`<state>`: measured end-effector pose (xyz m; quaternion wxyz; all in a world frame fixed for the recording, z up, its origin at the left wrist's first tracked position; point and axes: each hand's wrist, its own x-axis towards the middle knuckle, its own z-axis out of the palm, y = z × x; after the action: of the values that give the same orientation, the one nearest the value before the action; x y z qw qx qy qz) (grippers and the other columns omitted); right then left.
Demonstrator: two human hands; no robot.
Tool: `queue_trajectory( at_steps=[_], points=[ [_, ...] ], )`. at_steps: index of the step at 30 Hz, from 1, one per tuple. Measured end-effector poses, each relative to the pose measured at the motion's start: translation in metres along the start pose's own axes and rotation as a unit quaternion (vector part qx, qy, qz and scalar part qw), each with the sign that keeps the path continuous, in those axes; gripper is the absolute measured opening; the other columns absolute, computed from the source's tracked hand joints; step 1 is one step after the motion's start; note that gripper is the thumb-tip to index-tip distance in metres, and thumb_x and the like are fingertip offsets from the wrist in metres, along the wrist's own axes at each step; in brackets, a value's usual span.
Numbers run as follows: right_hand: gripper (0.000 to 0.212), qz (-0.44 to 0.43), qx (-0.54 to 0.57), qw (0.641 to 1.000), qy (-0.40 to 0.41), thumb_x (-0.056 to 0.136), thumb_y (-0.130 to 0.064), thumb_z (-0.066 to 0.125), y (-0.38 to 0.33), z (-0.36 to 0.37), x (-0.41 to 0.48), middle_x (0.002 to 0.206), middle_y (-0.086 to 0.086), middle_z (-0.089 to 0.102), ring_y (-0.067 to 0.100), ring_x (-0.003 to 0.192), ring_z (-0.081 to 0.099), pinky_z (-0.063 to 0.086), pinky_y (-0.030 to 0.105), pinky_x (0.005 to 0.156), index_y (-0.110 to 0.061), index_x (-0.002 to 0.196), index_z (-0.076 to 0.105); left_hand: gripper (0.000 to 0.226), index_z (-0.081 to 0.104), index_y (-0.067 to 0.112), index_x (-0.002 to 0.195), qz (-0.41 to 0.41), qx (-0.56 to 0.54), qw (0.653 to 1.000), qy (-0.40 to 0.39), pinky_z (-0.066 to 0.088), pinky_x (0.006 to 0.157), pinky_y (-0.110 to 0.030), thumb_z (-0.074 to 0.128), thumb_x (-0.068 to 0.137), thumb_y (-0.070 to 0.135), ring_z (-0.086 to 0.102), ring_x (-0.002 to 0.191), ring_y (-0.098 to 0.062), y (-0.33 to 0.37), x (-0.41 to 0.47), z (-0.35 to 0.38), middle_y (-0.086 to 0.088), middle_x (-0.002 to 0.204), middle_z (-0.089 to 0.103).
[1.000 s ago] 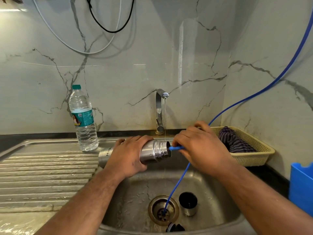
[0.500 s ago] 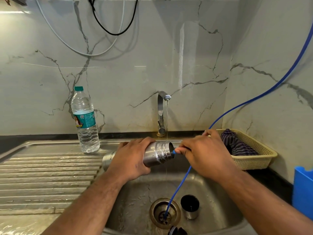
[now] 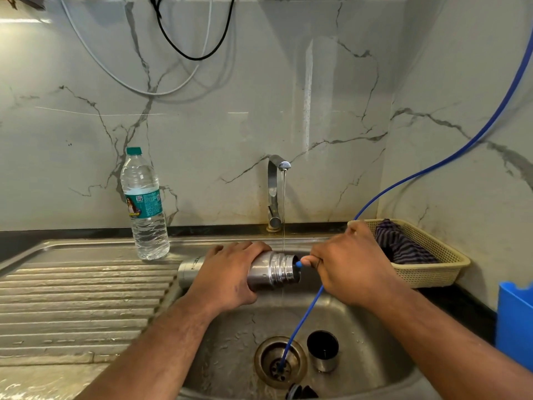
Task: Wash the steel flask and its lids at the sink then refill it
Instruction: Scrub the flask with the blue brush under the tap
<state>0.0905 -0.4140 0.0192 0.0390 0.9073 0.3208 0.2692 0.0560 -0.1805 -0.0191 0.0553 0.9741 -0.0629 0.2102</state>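
Note:
My left hand point(image 3: 227, 275) grips the steel flask point(image 3: 271, 271) around its middle and holds it on its side over the sink, mouth to the right. My right hand point(image 3: 352, 264) pinches a bend of the thin blue tube point(image 3: 302, 319) right at the flask's mouth. From there the tube runs down into the drain point(image 3: 266, 360). A thin water stream point(image 3: 284, 203) falls from the tap point(image 3: 274, 192) past the flask's neck. A steel cup lid point(image 3: 324, 353) stands upright beside the drain. A black lid point(image 3: 301, 393) is partly cut off at the bottom edge.
The steel sink point(image 3: 375, 342) has a ribbed draining board point(image 3: 80, 298) on its left, with a plastic water bottle point(image 3: 145, 206) at the back. At the right, a beige basket point(image 3: 432, 272) holds a striped cloth point(image 3: 403, 243). A blue container point(image 3: 514, 321) is at the far right.
The blue tube's bend reached into the flask's mouth a second ago; it now sits just at the rim, closer to my right fingers. Both hands keep their grips.

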Motion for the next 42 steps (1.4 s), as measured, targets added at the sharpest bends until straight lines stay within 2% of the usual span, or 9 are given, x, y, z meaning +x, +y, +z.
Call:
queue_trajectory(
  at_steps=[3,6,10,19,25,30,35,39,42],
  points=[
    [0.034,0.013,0.041,0.999,-0.009,0.107,-0.055,0.037,0.002,0.003,0.001,0.087,-0.011,0.068,0.012,0.083,0.06,0.034,0.043,0.104,-0.034,0.091,0.058,0.086,0.038,0.045,0.14,0.004,-0.004,1.0,0.01,0.033,0.116,-0.041,0.086,0.068,0.04,0.05,0.121,-0.006,-0.004,0.002,0.0,0.02,0.132,0.053],
    [0.025,-0.02,0.093,0.995,0.031,0.096,-0.061,0.056,0.009,0.001,0.001,0.101,-0.02,0.065,0.004,0.098,0.056,0.028,0.037,0.102,-0.039,0.106,0.061,0.088,0.038,0.045,0.14,-0.002,-0.021,1.0,0.009,0.037,0.112,-0.041,0.086,0.066,0.042,0.051,0.117,-0.007,-0.006,0.001,0.001,0.019,0.131,0.055],
    [0.016,-0.037,0.039,0.991,0.12,0.081,-0.032,0.08,0.006,0.007,0.003,0.085,-0.017,0.066,0.012,0.086,0.061,0.023,0.044,0.099,-0.036,0.089,0.066,0.088,0.041,0.043,0.138,-0.017,-0.058,0.998,-0.003,0.045,0.105,-0.041,0.087,0.064,0.039,0.053,0.105,-0.006,-0.006,0.001,0.001,0.019,0.124,0.057],
    [0.011,-0.065,0.048,0.992,0.101,0.089,-0.046,0.073,0.015,0.001,-0.001,0.088,-0.022,0.069,0.008,0.086,0.057,0.036,0.041,0.085,-0.042,0.098,0.073,0.088,0.04,0.043,0.138,-0.01,-0.067,0.997,-0.022,0.046,0.103,-0.039,0.087,0.065,0.038,0.052,0.103,-0.005,-0.001,0.001,0.001,0.021,0.119,0.054],
    [0.038,-0.023,0.046,0.997,-0.053,0.101,-0.062,0.044,0.011,0.004,0.0,0.073,-0.009,0.062,0.012,0.073,0.054,0.045,0.039,0.087,-0.031,0.085,0.06,0.09,0.038,0.042,0.142,-0.012,-0.059,0.998,-0.014,0.042,0.108,-0.038,0.087,0.066,0.038,0.05,0.109,-0.005,-0.005,0.001,0.002,0.017,0.129,0.056],
    [0.048,0.068,0.225,0.954,-0.186,0.105,-0.052,0.048,0.003,0.013,-0.003,0.064,-0.006,0.061,0.006,0.062,0.056,0.051,0.036,0.07,-0.021,0.076,0.071,0.085,0.037,0.045,0.143,0.024,0.024,0.999,-0.022,0.026,0.117,-0.039,0.084,0.072,0.039,0.045,0.126,-0.008,-0.007,0.002,0.003,0.019,0.136,0.052],
    [0.024,0.004,0.107,0.994,-0.038,0.101,-0.048,0.056,-0.011,0.011,0.0,0.108,-0.01,0.067,0.015,0.098,0.061,0.052,0.037,0.089,-0.034,0.12,0.06,0.086,0.039,0.043,0.139,-0.007,-0.008,1.0,-0.015,0.038,0.108,-0.036,0.086,0.067,0.038,0.05,0.114,-0.007,-0.013,0.002,0.005,0.018,0.128,0.055],
    [0.023,-0.051,-0.008,0.986,0.156,0.077,-0.023,0.085,-0.016,0.014,0.005,0.086,-0.008,0.066,0.017,0.08,0.059,0.044,0.035,0.083,-0.027,0.094,0.071,0.087,0.043,0.041,0.135,-0.05,-0.08,0.995,-0.02,0.052,0.091,-0.033,0.089,0.061,0.037,0.058,0.097,-0.008,-0.014,0.003,0.003,0.015,0.116,0.06],
    [0.008,-0.141,-0.04,0.967,0.206,0.082,-0.026,0.077,-0.006,0.018,0.006,0.08,-0.007,0.067,0.019,0.075,0.057,0.037,0.034,0.083,-0.025,0.09,0.075,0.086,0.044,0.043,0.132,-0.033,-0.09,0.995,-0.039,0.051,0.087,-0.029,0.089,0.06,0.037,0.057,0.097,-0.006,-0.013,0.001,0.003,0.019,0.113,0.057]
  ],
)
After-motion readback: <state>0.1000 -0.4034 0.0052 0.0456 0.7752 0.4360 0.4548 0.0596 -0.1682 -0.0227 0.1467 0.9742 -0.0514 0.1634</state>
